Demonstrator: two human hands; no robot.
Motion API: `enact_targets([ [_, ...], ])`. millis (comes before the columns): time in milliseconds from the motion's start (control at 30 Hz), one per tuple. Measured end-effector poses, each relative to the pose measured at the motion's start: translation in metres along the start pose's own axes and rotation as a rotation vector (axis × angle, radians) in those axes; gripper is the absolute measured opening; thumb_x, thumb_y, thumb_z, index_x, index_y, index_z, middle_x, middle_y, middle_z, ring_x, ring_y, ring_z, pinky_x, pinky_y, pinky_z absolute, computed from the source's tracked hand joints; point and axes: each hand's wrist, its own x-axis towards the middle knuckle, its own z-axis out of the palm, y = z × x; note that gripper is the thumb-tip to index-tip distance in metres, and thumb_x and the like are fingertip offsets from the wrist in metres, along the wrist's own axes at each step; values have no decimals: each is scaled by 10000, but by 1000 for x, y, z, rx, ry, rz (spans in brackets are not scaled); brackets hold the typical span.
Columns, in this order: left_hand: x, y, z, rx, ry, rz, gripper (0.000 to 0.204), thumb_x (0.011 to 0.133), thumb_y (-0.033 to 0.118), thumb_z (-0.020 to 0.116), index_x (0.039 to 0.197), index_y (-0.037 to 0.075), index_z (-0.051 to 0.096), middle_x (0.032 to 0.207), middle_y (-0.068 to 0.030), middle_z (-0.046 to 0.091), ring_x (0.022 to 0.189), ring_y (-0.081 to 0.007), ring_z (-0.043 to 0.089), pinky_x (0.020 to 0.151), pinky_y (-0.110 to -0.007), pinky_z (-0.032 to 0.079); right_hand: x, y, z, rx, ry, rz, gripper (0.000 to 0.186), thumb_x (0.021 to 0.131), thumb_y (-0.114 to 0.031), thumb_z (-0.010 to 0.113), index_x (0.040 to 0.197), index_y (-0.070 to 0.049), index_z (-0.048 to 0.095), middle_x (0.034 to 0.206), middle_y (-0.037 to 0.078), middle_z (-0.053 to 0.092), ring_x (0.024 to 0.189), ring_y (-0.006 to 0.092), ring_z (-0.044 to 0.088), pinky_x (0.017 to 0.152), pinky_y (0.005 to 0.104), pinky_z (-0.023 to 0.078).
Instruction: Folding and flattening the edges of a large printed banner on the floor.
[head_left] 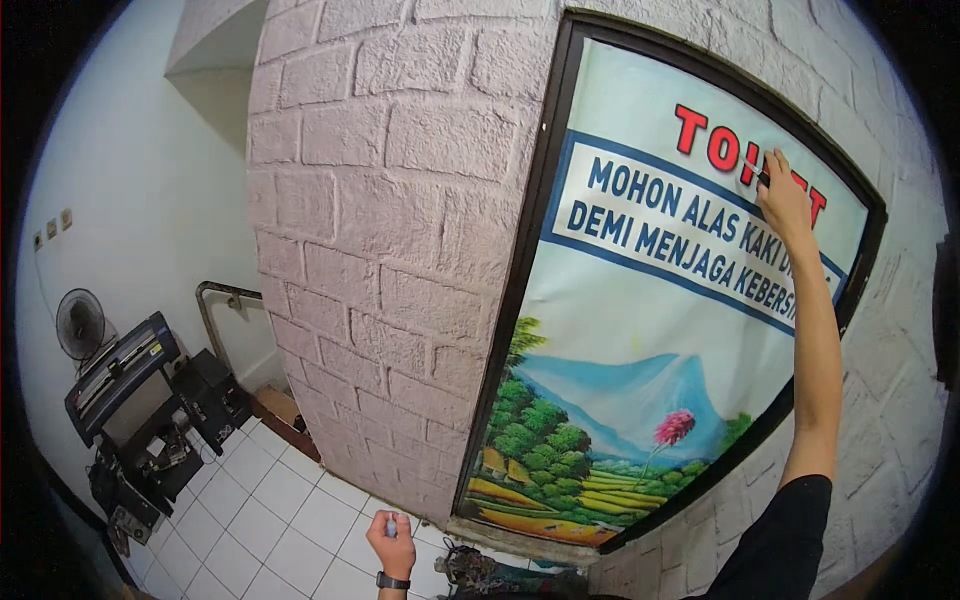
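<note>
A large printed banner (640, 330) with a landscape picture, lettering and a dark frame covers a doorway in a pale brick-textured wall (390, 250). My right hand (783, 198) is raised against the upper part of the banner, fingers pressed on the sheet and pinching a small dark tool at its tip. My left hand (392, 543) hangs low near the floor, fist closed around a small grey object; a dark watch sits on that wrist.
White floor tiles (260, 520) spread at lower left. A black wide-format machine (125, 375) with gear under it stands against the left wall, a small fan (80, 322) beside it. A bent metal pipe (220, 300) runs by the brick wall. Dark clutter (490, 572) lies at the banner's foot.
</note>
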Motion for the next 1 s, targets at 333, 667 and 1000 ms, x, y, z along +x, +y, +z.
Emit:
enact_targets([
  [333, 4, 40, 75, -244, -578, 89, 141, 930, 118, 508, 944, -11, 566, 823, -106, 584, 732, -200, 560, 689, -319, 467, -128, -58, -58, 407, -30, -46, 391, 867, -36, 609, 1250, -100, 573, 1112, 159, 610, 967, 304, 624, 834, 368, 496],
  [667, -107, 164, 169, -537, -1230, 123, 187, 1020, 175, 445, 982, 11, 526, 830, -82, 590, 745, -157, 572, 701, -296, 465, -416, -110, -246, 821, -760, 624, 501, 926, -291, 595, 1352, -75, 446, 773, 136, 571, 704, 283, 589, 681, 363, 473],
  [1000, -362, 231, 169, -568, -1764, 30, 141, 929, 113, 518, 1001, 0, 562, 764, -94, 582, 682, -162, 558, 631, -298, 453, -549, -8, -443, 601, -714, 991, 478, 908, -202, 604, 1357, -111, 467, 929, 178, 681, 782, 356, 676, 687, 427, 520],
])
